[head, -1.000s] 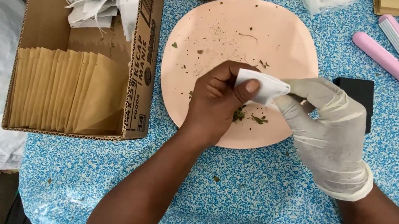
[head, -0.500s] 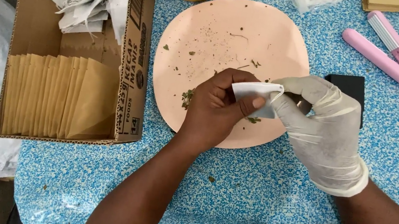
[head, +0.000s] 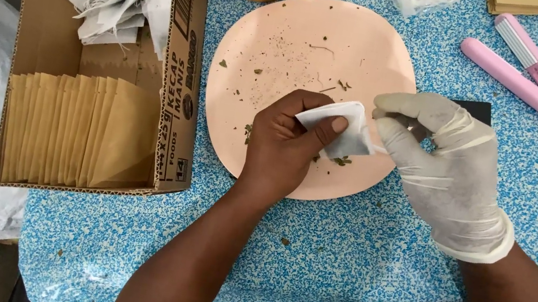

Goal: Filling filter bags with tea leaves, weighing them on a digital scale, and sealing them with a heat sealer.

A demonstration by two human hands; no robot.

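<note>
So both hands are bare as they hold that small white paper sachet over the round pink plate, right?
Not quite. In the head view only the left hand is bare; the right hand wears a pale rubber glove. The rest holds: both grip the small white paper sachet over the round pink plate.

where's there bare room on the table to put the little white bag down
Bare blue tabletop lies between the forearms, below the pink plate. It is crowded around the plate: cardboard box to one side, pink flat iron to the other, both hands over the plate's near edge.
</note>
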